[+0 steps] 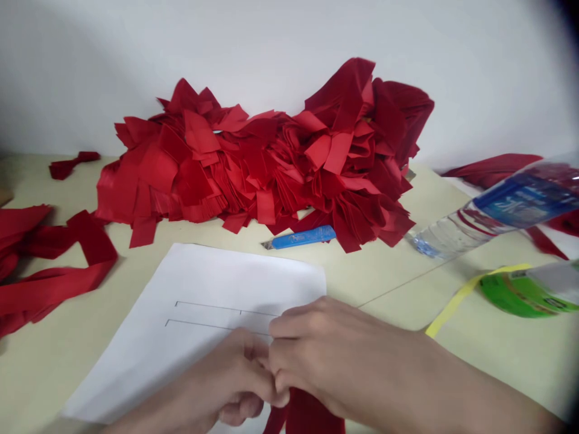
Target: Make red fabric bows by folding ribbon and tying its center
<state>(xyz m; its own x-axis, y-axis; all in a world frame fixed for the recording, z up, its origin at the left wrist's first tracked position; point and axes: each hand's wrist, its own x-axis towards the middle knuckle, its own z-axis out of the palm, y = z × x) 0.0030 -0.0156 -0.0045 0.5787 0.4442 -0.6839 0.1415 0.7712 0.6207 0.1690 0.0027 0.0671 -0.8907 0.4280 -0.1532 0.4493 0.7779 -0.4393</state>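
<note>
Both hands meet over the lower right part of a white sheet of paper [149, 337], which has two ruled black lines with tick marks. My left hand [239, 374] is closed, its fingertips pinched against those of my right hand [316, 349]. From beneath the joined fingers hangs a red ribbon [312, 416], running out at the bottom of the view. The exact point of grip is hidden by the knuckles. Beyond the paper lies a blue utility knife [301, 237] with its blade tip showing, beside a large heap of cut red ribbon pieces [271, 163].
At the left, a long red ribbon [67, 283] lies in loops, with a small red bow [72, 164] behind it. A clear plastic bottle [497, 211] lies at the right. Nearer stands a green-labelled container [520, 294] with a yellow strip [465, 298]. A white wall [253, 48] closes the back.
</note>
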